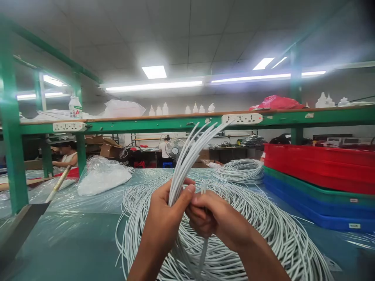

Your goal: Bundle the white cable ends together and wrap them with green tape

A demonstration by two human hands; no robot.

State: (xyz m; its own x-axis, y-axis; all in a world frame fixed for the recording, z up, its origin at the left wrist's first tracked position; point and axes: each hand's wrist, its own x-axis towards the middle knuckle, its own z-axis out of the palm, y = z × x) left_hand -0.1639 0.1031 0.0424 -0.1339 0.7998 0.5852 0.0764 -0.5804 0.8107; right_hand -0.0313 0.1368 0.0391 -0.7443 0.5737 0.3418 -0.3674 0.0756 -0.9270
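Note:
A bundle of white cables (187, 160) stands upright in my left hand (168, 210), its cut ends fanned up and to the right. My left fingers and thumb are wrapped round it. Close beside it, my right hand (215, 214) is closed with the thumb pressed on the fingers. Short pale ends of a few cables (203, 190) stick up from this grip, and lengths hang below it. Under both hands spreads a large loose coil of white cable (263, 234) on the table.
Stacked red, green and blue trays (319, 168) stand at the right. Behind lie a smaller cable coil (240, 170) and a clear plastic bag (102, 175). A green shelf beam (164, 123) with power strips crosses ahead. A long-handled tool (32, 218) lies at left; a person (68, 156) sits beyond.

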